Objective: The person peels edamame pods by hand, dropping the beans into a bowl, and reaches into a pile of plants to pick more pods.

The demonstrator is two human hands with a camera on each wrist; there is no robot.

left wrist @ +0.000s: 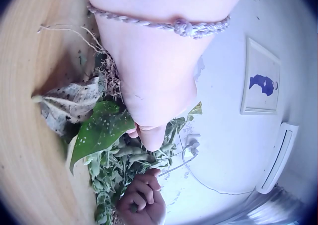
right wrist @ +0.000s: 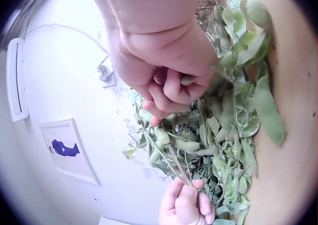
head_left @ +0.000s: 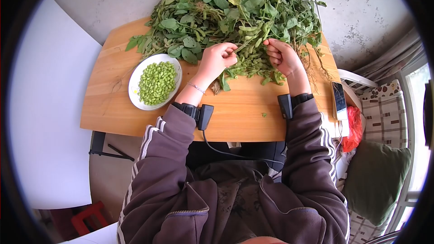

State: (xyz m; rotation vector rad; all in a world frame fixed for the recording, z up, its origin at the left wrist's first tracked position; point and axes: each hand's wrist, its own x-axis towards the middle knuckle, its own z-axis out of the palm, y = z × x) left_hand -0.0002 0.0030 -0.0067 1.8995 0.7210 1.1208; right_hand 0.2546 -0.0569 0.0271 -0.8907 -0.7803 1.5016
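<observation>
In the head view my left hand pinches the stem of a bean sprig that carries several green pods. My right hand is at the sprig's right side, its fingers curled; the right wrist view shows a green pod held within those fingers, while my left hand grips the stems below. Under both hands lie loose pods and opened shells. A white plate of shelled green beans stands left of my left forearm.
A large heap of leafy bean plants covers the back of the wooden table. A dry leaf lies near my left wrist. At the right edge is a phone, with a red bag and a green cushion beyond.
</observation>
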